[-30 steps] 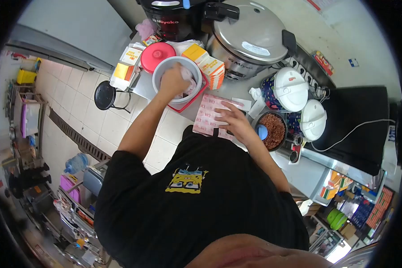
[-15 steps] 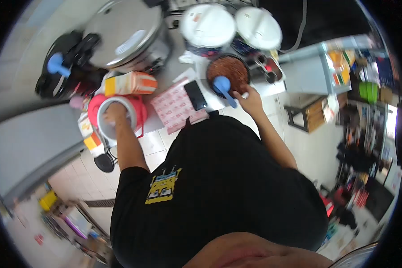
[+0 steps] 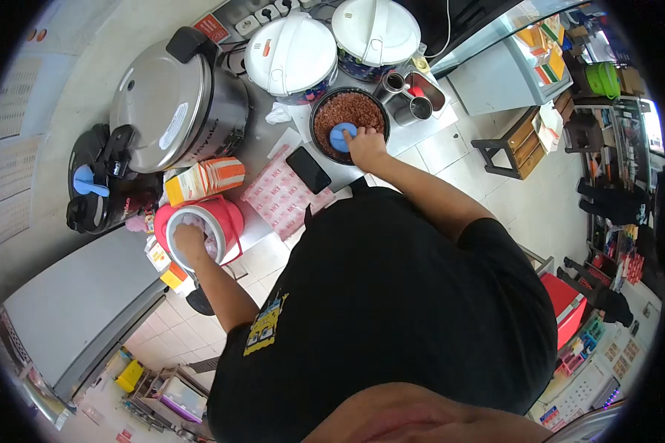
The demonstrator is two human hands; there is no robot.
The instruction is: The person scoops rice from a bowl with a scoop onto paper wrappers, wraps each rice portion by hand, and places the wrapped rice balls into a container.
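Observation:
My left hand (image 3: 190, 239) reaches down inside a red tub (image 3: 231, 221) with a pale inner wall, among pinkish plastic-wrapped contents (image 3: 210, 245); its fingertips are hidden. Over the front right rim of a dark round pot (image 3: 316, 133) of reddish-brown grains (image 3: 349, 109), my right hand (image 3: 367, 148) has its fingers closed round the handle of a blue scoop (image 3: 342, 137). The scoop's round head rests on the grains. Between the two hands lie pink-and-white printed paper sheets (image 3: 277, 196), with a black phone (image 3: 308, 170) on their right edge.
A large steel cooker (image 3: 162, 103) and a black cooker (image 3: 96, 177) stand at the back left. Orange-and-white cartons (image 3: 207, 179) are beside the tub. Two white-lidded containers (image 3: 291, 53) stand behind the pot. Metal cups (image 3: 412, 111) sit to its right.
The view has swung to the right. My right hand has gone from above the printed paper to the pot and taken hold of the blue scoop. My left hand is still inside the tub.

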